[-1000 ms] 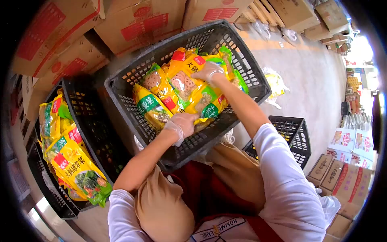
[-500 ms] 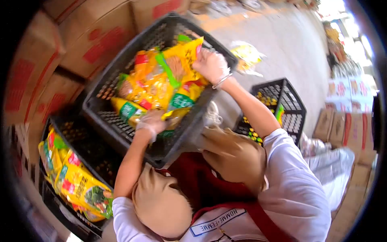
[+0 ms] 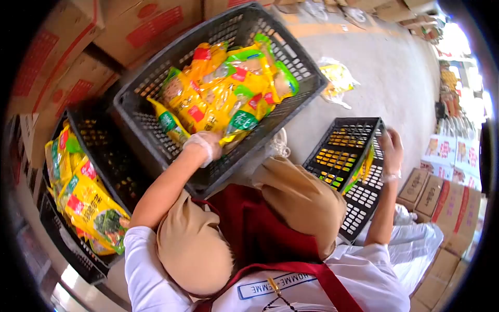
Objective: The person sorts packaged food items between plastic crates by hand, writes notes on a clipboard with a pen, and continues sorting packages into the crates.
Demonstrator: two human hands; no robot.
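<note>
My left hand (image 3: 207, 143) is at the packets (image 3: 210, 99) in the big crate (image 3: 307, 78) at eleven o'clock; my right hand (image 3: 392, 150), well apart, is by the small crate (image 3: 358, 208) at three. I can't tell either's grip.

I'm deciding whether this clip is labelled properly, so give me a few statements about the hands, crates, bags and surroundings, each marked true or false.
1. The left hand, gloved in clear plastic, reaches into the large black perforated plastic crate. True.
2. Both hands are in that crate. False: the right hand is at the smaller black perforated plastic crate.
3. Yellow printed plastic bags are piled in the large crate. True.
4. Bright blue fabric hangs between the person's knees. False: the cloth apron there is dark red.
5. Crumpled yellow-and-clear plastic lies on the grey floor. True.
</note>
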